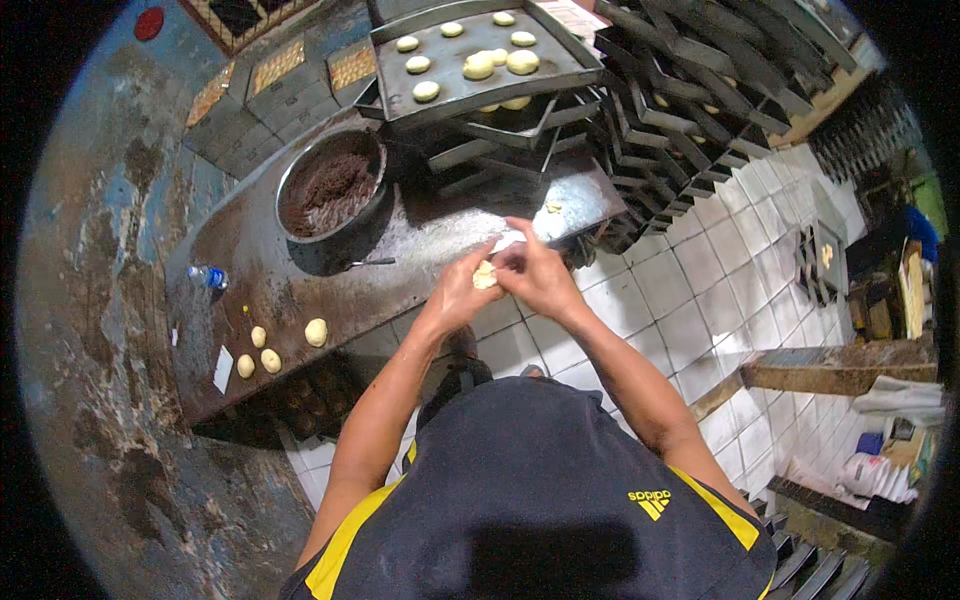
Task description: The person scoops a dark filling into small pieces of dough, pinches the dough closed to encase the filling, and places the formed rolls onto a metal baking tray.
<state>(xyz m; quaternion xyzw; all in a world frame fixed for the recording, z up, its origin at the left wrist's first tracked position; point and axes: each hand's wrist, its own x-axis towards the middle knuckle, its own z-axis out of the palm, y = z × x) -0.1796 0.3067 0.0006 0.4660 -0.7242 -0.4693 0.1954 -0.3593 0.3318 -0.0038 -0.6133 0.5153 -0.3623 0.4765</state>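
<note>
Above the near edge of the table, my left hand [456, 293] is closed around a small pale piece of dough [485, 276]. My right hand [548, 282] meets it from the other side, its fingers bent onto the same dough. A dark patch shows between the hands; I cannot tell whether it is filling or shadow. Farther off to the left stands a round metal bowl [379, 200] with dark brown crumbly filling [335, 187]. Beside the bowl lies a thin metal utensil [373, 262]. Several dough balls [316, 332] rest at the table's left end.
A metal tray [450, 80] with flattened dough rounds [479, 66] tops a stack at the back. Many stacked trays [680, 90] rise at the right. A plastic bottle [208, 276] and a white flat card [223, 369] lie on the dark table [230, 300]. White tiles cover the floor [640, 290].
</note>
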